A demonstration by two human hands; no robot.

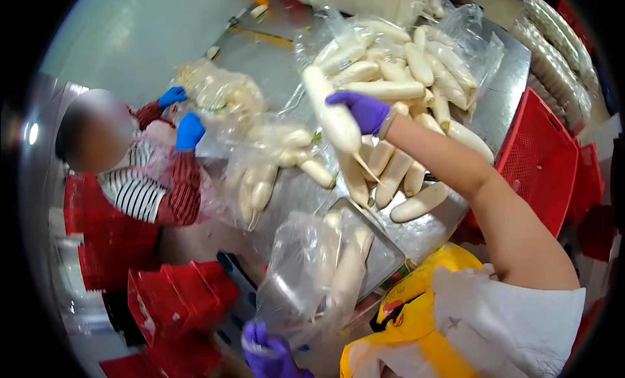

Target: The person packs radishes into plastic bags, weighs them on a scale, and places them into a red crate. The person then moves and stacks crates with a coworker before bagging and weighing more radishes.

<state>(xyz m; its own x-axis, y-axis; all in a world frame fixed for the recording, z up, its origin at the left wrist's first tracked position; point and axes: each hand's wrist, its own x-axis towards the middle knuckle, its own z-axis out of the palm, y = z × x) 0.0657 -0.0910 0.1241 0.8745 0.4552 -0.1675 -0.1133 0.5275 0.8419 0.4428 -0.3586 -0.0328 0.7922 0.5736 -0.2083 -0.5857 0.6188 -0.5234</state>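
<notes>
My right hand (368,111), in a purple glove, is closed around a large white daikon (331,114). It holds the daikon above the pile, thin root end pointing down. Low in the view, my left hand (270,353), also purple-gloved, has its fingers closed on the edge of a clear plastic bag (286,267). Inside that bag lie a few daikons (348,267), over a metal tray (384,254) at the table's near edge. Beneath my right arm spreads a heap of loose daikons (394,173), some partly under clear plastic.
Across the metal table (498,69), a co-worker with blue gloves (189,132) stands beside bagged daikons (260,176). A red crate (537,160) is at the right; stacked red crates (182,300) stand at lower left. Packed bags (553,59) lie at upper right.
</notes>
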